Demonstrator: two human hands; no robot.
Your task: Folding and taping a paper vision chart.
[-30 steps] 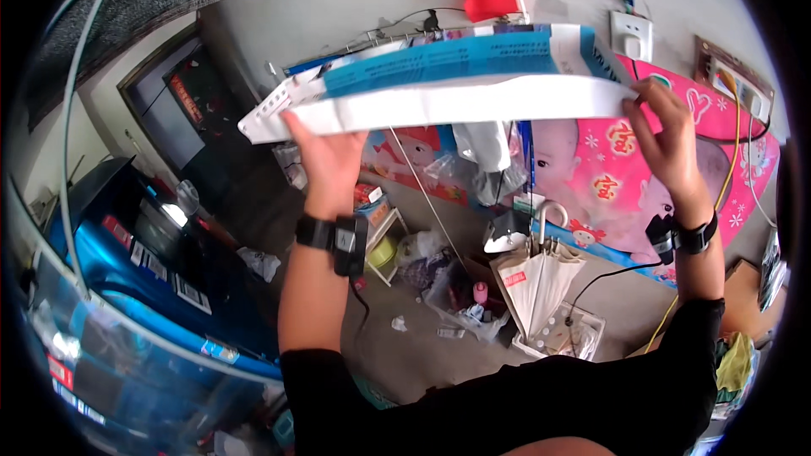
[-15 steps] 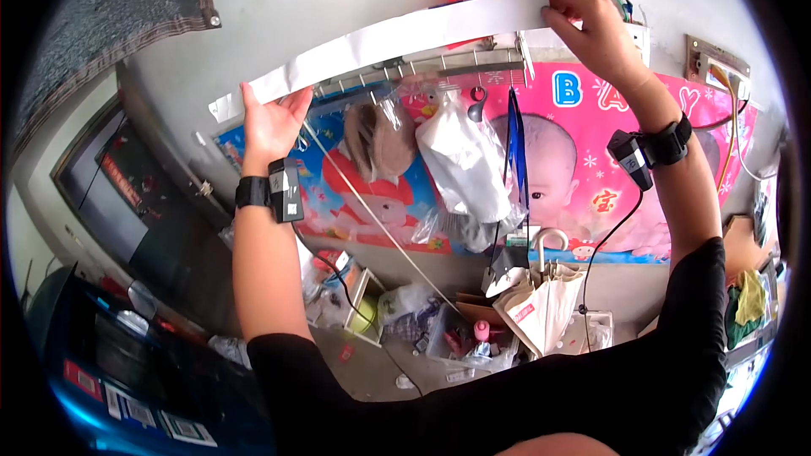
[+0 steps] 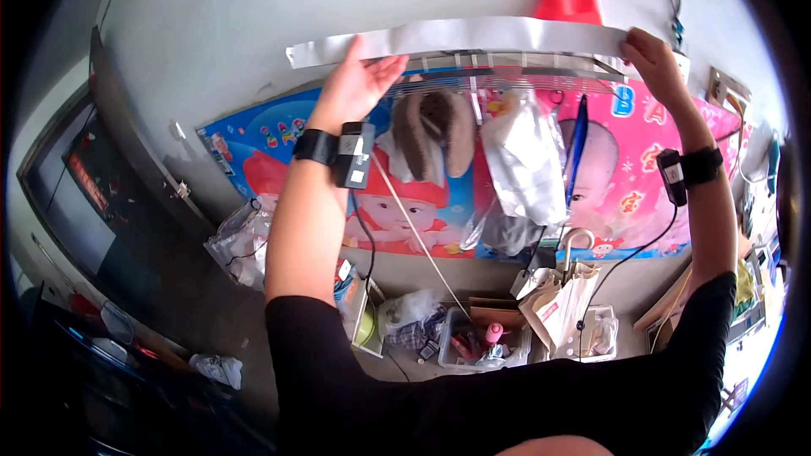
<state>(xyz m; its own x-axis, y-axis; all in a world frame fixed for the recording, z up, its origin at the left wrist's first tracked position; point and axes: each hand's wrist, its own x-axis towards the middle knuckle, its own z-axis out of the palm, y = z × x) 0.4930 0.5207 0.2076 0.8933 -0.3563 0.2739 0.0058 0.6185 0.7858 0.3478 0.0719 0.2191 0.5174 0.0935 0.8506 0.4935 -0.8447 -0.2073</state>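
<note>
I hold a long white strip [image 3: 460, 35] flat against the grey wall [image 3: 253, 25], above my head. My left hand [image 3: 355, 84] presses its left part with fingers spread; my right hand [image 3: 652, 59] pinches its right end. Just below hang brown slippers [image 3: 435, 128], a clear bag [image 3: 528, 165] and a bright baby poster [image 3: 422, 203]. Clutter lies on the floor [image 3: 473, 342] beneath.

Raised overhead against a grey wall [image 3: 253, 25]: a long white strip [image 3: 460, 36], left hand [image 3: 355, 84] flat beneath one end, right hand [image 3: 655, 63] gripping the other, above a colourful poster [image 3: 625, 194] and hanging bags [image 3: 524, 160].
</note>
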